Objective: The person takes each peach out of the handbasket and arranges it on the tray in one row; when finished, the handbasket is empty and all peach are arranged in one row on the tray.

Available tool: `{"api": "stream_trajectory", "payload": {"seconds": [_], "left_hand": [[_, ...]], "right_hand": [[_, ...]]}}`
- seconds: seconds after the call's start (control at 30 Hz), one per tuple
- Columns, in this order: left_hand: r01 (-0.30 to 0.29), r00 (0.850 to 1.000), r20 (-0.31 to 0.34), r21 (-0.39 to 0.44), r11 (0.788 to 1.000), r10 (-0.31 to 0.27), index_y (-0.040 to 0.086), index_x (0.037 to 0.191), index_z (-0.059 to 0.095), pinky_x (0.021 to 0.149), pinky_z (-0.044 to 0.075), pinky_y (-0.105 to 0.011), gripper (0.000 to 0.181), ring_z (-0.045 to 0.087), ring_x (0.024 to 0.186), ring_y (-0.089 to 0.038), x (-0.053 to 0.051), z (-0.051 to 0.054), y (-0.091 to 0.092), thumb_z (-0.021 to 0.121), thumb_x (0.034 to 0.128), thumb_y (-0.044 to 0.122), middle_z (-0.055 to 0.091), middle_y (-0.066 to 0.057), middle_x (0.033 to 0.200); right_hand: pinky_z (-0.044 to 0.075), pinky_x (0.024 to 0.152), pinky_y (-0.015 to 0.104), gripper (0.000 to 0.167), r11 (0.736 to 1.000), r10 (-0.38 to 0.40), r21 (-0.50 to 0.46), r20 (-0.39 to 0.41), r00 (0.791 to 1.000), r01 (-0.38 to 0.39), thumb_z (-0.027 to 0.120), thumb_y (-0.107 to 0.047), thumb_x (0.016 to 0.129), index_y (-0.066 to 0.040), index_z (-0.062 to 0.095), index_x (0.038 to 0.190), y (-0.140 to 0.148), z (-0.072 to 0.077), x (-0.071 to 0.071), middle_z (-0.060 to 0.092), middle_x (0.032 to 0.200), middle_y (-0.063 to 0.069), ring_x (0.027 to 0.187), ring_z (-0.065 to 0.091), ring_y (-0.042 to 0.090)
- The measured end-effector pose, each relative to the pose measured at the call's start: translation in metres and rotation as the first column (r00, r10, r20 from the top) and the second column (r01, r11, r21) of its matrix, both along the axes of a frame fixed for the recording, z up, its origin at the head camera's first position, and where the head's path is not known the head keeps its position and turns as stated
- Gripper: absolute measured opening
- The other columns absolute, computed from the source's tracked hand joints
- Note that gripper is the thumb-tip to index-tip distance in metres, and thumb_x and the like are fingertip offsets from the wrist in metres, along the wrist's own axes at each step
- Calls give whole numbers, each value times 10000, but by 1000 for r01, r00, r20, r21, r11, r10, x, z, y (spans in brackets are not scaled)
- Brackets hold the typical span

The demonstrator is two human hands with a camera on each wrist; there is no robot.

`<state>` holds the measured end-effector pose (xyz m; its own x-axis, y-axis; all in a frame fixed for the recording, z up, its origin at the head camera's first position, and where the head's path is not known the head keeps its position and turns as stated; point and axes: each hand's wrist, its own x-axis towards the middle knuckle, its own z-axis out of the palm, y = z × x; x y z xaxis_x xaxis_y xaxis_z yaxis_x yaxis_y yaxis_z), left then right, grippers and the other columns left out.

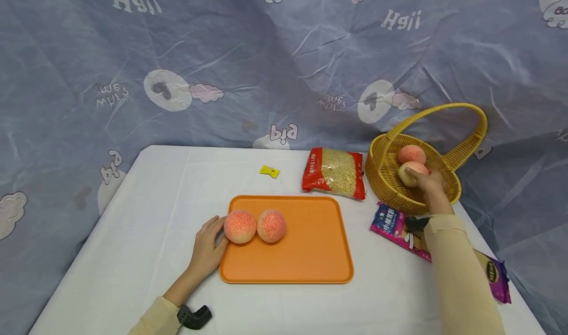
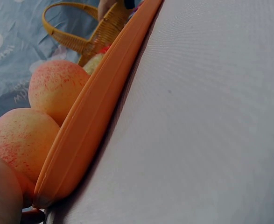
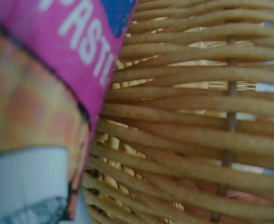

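Step in hand, as judged: handling of the front peach (image 1: pixel 407 175) in the wicker basket (image 1: pixel 376 179); right hand (image 1: pixel 432 184): thumb and fingers hold that peach; a lift from here would call for a sure grip and a path clear of the handle (image 1: pixel 459 105); left hand (image 1: pixel 207 243): fingers relaxed, thumb apart, at the orange tray (image 1: pixel 306 248), left rim; contact with the nearest peach (image 1: pixel 240 227) uncertain; peaches: four, two in basket, two on tray; basket: one; tray: one; red bag (image 1: pixel 336 172): one; yellow packet (image 1: pixel 269 171): one; purple packet (image 1: pixel 401 230): one or two, sleeve (image 1: pixel 461 276) hiding which.
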<state>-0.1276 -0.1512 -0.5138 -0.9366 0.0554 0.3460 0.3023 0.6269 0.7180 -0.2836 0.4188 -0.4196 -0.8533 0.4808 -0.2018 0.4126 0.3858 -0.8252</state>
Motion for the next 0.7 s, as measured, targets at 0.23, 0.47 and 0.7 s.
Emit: {"api": "stream_trajectory", "payload": {"seconds": [0.23,0.47,0.7], "left_hand": [[0,1000,-9,0,1000,0,-18,1300,585,1060,264,-652,457,429,1330,-436,0,0,1,591,844,-10,594,-208,1337],[-11,1000,-13,-12,1000,10,-19,1303,581,1062,265,-648,453,428,1331,-429,1,1,0,586,849,-5,595,-209,1336],[-1,1000,-5,-7,1000,1,-21,1305,582,1062,265,-654,452,426,1336,-432,0,1,1,586,853,-11,593,-211,1337]], "right_hand": [[470,717,220,905,999,-37,11,30,999,37,671,-452,856,45,268,1495,3,-1,1,469,1274,135,853,505,95],[557,580,219,758,997,-36,62,-50,998,39,711,-322,855,39,390,1438,-6,7,2,544,859,-31,500,576,-14],[589,737,254,842,997,62,43,-44,997,-60,689,-306,880,15,253,1524,-2,-2,0,429,1373,207,651,540,-30]]}}
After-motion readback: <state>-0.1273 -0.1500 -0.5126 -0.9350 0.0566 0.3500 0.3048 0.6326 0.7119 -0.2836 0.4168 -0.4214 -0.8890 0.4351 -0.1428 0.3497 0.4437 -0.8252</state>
